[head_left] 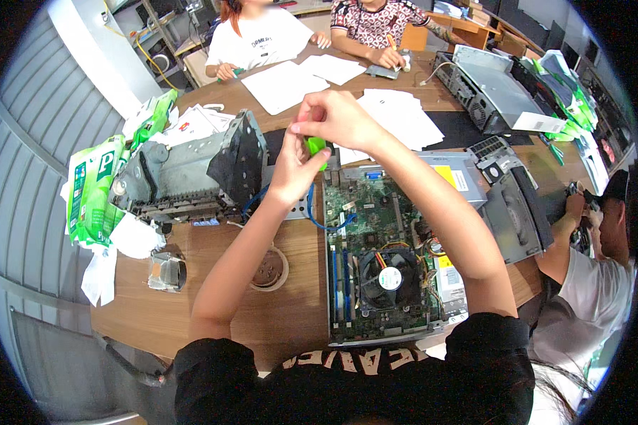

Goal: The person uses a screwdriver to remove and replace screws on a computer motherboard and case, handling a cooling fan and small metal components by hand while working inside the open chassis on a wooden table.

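Note:
My left hand [295, 171] is closed around a small bright green object [317, 147], whose kind I cannot make out. Just above it, my right hand [342, 122] has thumb and fingers pinched together, meeting the left fingertips; anything in that pinch is hidden. Both hands are raised over the far edge of an opened computer case, with its green motherboard [361, 205] and a black cooling fan [390, 278] in view. A blue cable [317, 224] loops out below my left hand across the board's edge.
Left of my hands stands a grey metal chassis [184, 170], beside green-and-white packages [92, 188]. A round brown container [269, 269] is near my left forearm. White papers [397, 120] and another computer case [482, 85] lie farther back. People sit across and at right.

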{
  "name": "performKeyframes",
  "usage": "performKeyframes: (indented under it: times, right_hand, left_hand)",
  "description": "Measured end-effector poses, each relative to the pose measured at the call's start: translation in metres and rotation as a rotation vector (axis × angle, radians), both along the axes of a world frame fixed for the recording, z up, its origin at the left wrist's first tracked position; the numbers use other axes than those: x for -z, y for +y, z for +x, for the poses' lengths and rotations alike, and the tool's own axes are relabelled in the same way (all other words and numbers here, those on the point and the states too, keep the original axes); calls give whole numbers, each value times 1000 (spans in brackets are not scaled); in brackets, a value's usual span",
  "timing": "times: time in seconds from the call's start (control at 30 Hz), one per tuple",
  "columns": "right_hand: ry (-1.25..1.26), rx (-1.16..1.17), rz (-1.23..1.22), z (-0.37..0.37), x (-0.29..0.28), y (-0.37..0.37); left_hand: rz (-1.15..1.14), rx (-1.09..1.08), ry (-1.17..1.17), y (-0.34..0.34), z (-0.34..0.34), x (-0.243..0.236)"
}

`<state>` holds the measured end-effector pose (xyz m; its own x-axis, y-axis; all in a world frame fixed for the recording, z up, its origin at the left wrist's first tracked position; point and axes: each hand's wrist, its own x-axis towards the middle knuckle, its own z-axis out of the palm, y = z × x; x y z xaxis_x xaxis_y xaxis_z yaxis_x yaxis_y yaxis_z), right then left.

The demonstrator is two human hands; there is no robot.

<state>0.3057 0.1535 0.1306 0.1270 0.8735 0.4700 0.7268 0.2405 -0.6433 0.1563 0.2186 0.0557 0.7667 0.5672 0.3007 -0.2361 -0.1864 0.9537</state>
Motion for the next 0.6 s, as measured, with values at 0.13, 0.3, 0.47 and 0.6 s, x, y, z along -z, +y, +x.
performKeyframes:
  times: [0.13, 0.3, 0.47, 0.6]
  right_hand:
    - [-134, 293, 104, -19, 5, 4]
    - [507, 327, 272, -55, 26, 18]
    - [477, 416, 321, -56, 34, 27]
    - [496, 425, 368, -50, 28, 30]
  left_hand:
    - [311, -89, 196, 13, 9, 6]
    - [533, -199, 213, 7, 4, 3]
    - [550, -190, 256, 4, 2, -3]
    - [471, -183, 247, 0, 2, -6]
